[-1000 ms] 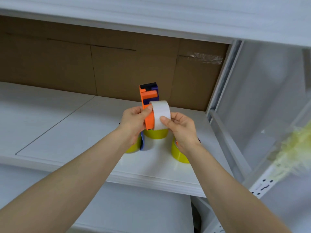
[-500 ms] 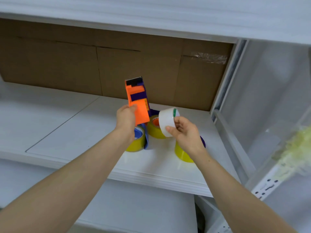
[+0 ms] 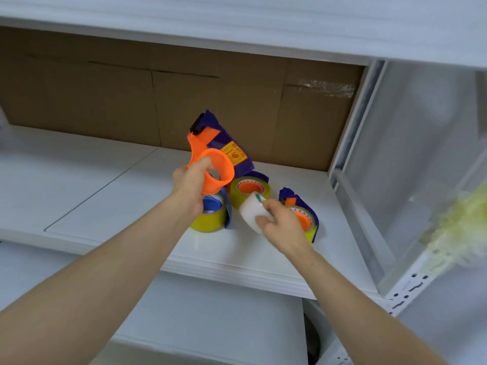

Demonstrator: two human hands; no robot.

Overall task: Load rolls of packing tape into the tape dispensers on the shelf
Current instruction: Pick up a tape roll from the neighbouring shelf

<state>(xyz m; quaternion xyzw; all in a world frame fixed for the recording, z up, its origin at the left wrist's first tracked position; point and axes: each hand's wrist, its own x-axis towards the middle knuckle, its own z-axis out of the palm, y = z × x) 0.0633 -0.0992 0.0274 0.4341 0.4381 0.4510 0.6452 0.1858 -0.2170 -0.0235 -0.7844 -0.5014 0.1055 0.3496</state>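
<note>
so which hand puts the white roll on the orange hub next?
Right. The right hand already grips the white roll just below the orange hub; the left hand is busy holding the dispenser up.

One wide-angle view, worn on the person's head, looks forward and slightly down into a shelf [image 3: 105, 185] from close by. Both forearms enter from the bottom edge, and the left hand [image 3: 189, 185] and right hand [image 3: 282, 227] meet near mid-frame. The cardboard back [image 3: 79, 101] faces the lens, and the upper shelf [image 3: 237, 22] crosses the top.
</note>
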